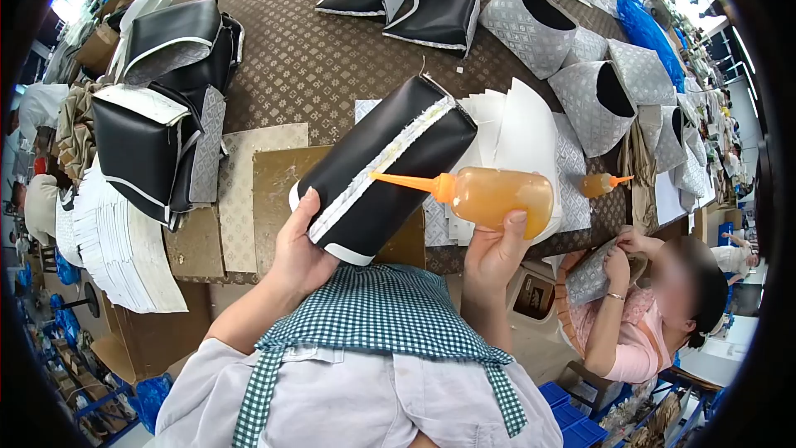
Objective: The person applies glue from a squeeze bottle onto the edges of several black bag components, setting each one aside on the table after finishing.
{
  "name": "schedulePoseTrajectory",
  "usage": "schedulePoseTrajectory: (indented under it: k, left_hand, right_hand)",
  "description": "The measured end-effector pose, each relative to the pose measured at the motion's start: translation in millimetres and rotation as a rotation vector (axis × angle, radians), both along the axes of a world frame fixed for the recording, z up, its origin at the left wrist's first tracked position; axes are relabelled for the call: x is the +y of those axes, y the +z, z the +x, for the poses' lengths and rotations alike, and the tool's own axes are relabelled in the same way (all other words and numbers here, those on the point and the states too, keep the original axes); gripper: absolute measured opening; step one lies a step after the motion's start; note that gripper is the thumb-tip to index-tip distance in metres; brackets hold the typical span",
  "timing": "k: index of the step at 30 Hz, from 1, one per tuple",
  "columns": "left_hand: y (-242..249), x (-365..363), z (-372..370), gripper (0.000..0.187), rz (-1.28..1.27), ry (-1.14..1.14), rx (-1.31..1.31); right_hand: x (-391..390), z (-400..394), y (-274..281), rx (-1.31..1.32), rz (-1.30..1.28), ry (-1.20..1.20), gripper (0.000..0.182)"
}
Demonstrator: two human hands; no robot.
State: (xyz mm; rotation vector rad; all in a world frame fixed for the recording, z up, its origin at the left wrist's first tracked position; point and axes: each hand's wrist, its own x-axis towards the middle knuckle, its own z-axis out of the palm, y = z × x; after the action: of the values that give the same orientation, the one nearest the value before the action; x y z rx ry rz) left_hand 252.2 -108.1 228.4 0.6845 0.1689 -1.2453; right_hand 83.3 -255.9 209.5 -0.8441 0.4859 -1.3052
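My left hand (300, 255) grips the lower left end of a black leather-like case (373, 170), which is tilted over the table's near edge. A whitish strip (385, 166) runs lengthwise along the case's upward side. In my right hand (497, 257) is a squeeze bottle (503, 197) of amber liquid, lying almost level. Its orange nozzle (406, 182) points left, with the tip at the whitish strip; whether it touches cannot be told. Behind the bottle, white sheets (526, 133) are fanned out on the table.
Black cases (141, 145) stand at the left beside stacked white pieces (124, 241); two more (435, 17) lie at the back. Silver patterned covers (593, 99) and a second glue-like bottle (597, 185) are on the right. A seated person (638, 307) handles a silver piece at lower right.
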Motion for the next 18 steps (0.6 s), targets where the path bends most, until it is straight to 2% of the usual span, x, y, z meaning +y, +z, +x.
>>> schedulePoseTrajectory:
  k: [4,7,14,18]
  left_hand:
    - [7.7,-3.4,-1.6,0.056,-0.006,-0.021,-0.034]
    - [6.9,-4.1,-1.6,0.057,-0.029,-0.022,-0.054]
    - [6.6,-8.6,-2.2,0.058,-0.057,-0.018,-0.072]
    - [7.8,-9.0,-1.6,0.058,-0.013,-0.026,-0.083]
  right_hand:
    - [12.8,2.5,3.7,0.034,0.028,0.045,0.069]
    - [10.1,5.3,9.2,-0.001,0.037,-0.011,0.069]
    - [19.3,5.2,-3.4,0.013,0.024,0.089,0.066]
    - [21.7,7.2,5.2,-0.015,0.045,0.066,0.067]
